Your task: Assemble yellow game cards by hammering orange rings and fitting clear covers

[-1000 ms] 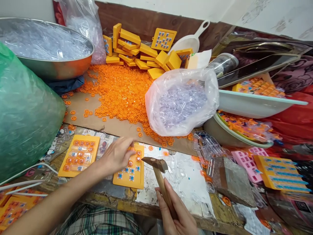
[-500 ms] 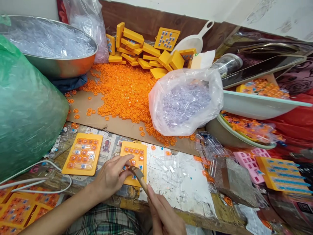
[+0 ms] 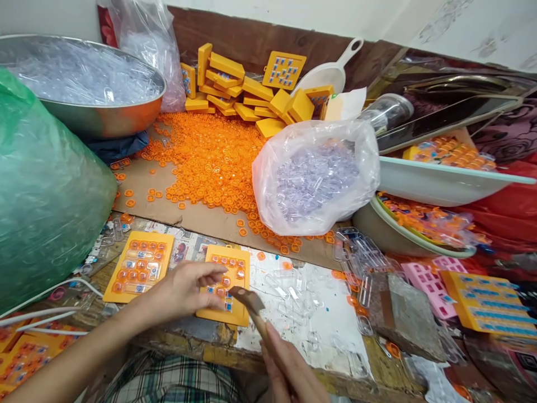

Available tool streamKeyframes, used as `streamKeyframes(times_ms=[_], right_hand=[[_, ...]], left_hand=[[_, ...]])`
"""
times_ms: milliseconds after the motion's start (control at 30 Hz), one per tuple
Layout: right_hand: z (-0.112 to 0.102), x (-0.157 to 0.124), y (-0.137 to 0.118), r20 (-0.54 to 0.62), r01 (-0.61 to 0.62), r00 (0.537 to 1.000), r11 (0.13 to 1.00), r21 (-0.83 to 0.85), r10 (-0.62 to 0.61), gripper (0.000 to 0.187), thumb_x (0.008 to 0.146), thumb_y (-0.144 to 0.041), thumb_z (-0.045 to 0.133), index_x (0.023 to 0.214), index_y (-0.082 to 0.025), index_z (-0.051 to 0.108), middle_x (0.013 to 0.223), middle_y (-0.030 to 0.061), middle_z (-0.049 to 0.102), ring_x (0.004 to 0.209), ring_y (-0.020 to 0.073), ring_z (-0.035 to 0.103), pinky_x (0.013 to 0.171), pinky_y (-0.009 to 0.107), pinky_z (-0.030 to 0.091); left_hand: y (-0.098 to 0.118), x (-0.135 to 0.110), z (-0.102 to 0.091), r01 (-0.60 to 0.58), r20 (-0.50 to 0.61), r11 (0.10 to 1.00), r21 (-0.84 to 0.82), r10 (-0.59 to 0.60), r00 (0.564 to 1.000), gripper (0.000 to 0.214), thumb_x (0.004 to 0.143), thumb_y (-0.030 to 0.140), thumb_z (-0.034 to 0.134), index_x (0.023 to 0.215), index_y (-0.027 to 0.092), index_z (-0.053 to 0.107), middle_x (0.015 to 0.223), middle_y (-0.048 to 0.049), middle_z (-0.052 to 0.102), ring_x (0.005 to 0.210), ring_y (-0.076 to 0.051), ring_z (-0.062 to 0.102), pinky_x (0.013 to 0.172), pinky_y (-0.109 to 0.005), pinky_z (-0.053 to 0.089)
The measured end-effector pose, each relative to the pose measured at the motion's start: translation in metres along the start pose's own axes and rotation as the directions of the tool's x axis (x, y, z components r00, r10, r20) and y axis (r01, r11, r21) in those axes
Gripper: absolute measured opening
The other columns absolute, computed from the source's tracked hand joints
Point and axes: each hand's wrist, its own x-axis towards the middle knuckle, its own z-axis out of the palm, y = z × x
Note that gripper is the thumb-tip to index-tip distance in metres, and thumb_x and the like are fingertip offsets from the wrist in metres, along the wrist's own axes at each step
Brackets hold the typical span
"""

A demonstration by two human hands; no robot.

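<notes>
My left hand (image 3: 184,291) rests on the left side of an orange tray (image 3: 229,282) on the bench, its fingers pinched over the small orange caps and blue pieces set in it. My right hand (image 3: 289,372) is wrapped round the wooden handle of a small hammer (image 3: 247,299). The hammer's head hangs just over the tray's lower right corner. A second orange tray (image 3: 140,266), filled with caps and clear pieces, lies to the left of my left hand.
A heap of loose orange caps (image 3: 205,159) covers cardboard behind. A clear bag of clear pieces (image 3: 314,179), stacked orange trays (image 3: 243,89), a steel basin (image 3: 84,84), a green bag (image 3: 42,196) and a metal block (image 3: 403,313) crowd the bench. Clear clips (image 3: 293,291) lie scattered.
The hammer came down from a raised position beside the tray to its lower right corner, then lifted slightly. My left hand slid from the tray's top toward its lower left.
</notes>
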Motion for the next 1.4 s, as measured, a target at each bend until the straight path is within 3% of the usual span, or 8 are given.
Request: streamKeyframes(times_ms=[133,267,400,667,800,967,1200,1400], right_hand=[[-0.006,-0.002,0.008,-0.177,-0.104,0.979,0.994,-0.016,0.099,0.051,0.084,-0.015,0.061,0.132,-0.031,0.054,0.123,0.0010,0.066,0.104,0.0216,0.067,0.093,0.032,0.054],[-0.008,-0.006,0.011,-0.221,-0.111,0.970,0.994,-0.012,0.106,0.049,0.084,-0.014,0.062,0.130,-0.030,0.057,0.123,0.0025,0.065,0.101,0.0233,0.069,0.092,0.035,0.055],[-0.006,-0.014,0.015,-0.238,-0.131,0.962,0.991,0.022,0.132,0.045,0.085,-0.014,0.061,0.128,-0.027,0.058,0.122,0.0043,0.066,0.099,0.0235,0.069,0.091,0.035,0.056],[-0.001,-0.006,0.015,-0.229,-0.136,0.965,0.991,-0.018,0.129,0.044,0.084,-0.014,0.062,0.127,-0.024,0.059,0.124,0.0053,0.065,0.103,0.0246,0.067,0.091,0.037,0.056],[0.002,-0.004,0.013,-0.197,-0.083,0.977,0.996,-0.017,0.078,0.049,0.084,-0.013,0.062,0.131,-0.027,0.055,0.124,0.0033,0.064,0.104,0.0233,0.067,0.091,0.036,0.056],[0.012,-0.002,0.007,-0.086,-0.040,0.995,0.997,0.068,0.046,0.055,0.087,-0.009,0.056,0.137,-0.031,0.048,0.123,0.0025,0.065,0.095,0.0188,0.071,0.086,0.030,0.058],[0.019,0.009,-0.006,0.112,0.054,0.992,0.997,0.061,-0.061,0.056,0.089,-0.005,0.047,0.141,-0.027,0.042,0.106,0.0065,0.069,0.092,0.0134,0.068,0.076,0.019,0.055],[0.016,0.005,-0.008,0.035,0.139,0.990,0.990,-0.010,-0.139,0.062,0.086,-0.001,0.048,0.143,-0.026,0.039,0.114,0.0087,0.065,0.100,0.0155,0.065,0.082,0.024,0.054]], left_hand=[[0.014,0.055,0.000,-0.124,-0.143,0.959,0.256,0.165,0.976,0.020,0.090,0.019,0.051,0.099,0.015,0.069,0.097,-0.0073,0.073,0.088,-0.019,0.067,0.083,-0.032,0.054],[0.015,0.104,0.020,-0.168,-0.070,0.924,0.344,0.203,0.977,0.023,0.085,0.006,0.049,0.083,0.016,0.071,0.086,-0.0064,0.071,0.091,-0.024,0.065,0.085,-0.036,0.053],[0.007,0.114,0.029,-0.163,-0.033,0.916,0.367,0.188,0.982,0.024,0.082,0.005,0.050,0.074,0.018,0.068,0.076,-0.0025,0.067,0.076,-0.021,0.065,0.075,-0.033,0.055],[0.005,0.092,0.019,-0.134,-0.050,0.919,0.370,0.163,0.985,0.023,0.083,0.004,0.050,0.092,0.013,0.070,0.088,-0.0083,0.067,0.087,-0.024,0.064,0.080,-0.036,0.054],[0.004,0.041,0.010,-0.077,-0.145,0.973,0.218,0.110,0.983,0.027,0.080,0.015,0.064,0.106,0.016,0.066,0.096,-0.0066,0.071,0.090,-0.021,0.064,0.083,-0.035,0.053],[-0.009,-0.016,0.015,0.009,-0.231,0.999,-0.041,-0.018,0.973,0.012,0.072,0.018,0.074,0.084,0.017,0.071,0.086,-0.0055,0.072,0.082,-0.019,0.067,0.077,-0.032,0.055],[-0.019,-0.024,0.023,-0.081,-0.194,0.996,-0.044,0.071,0.978,0.016,0.085,0.017,0.057,0.089,0.020,0.073,0.091,-0.0061,0.072,0.085,-0.017,0.068,0.077,-0.029,0.056],[-0.025,-0.031,0.024,-0.033,-0.200,0.998,-0.054,0.022,0.980,0.030,0.087,0.016,0.054,0.116,0.020,0.059,0.097,-0.0055,0.069,0.085,-0.016,0.064,0.079,-0.030,0.055]])
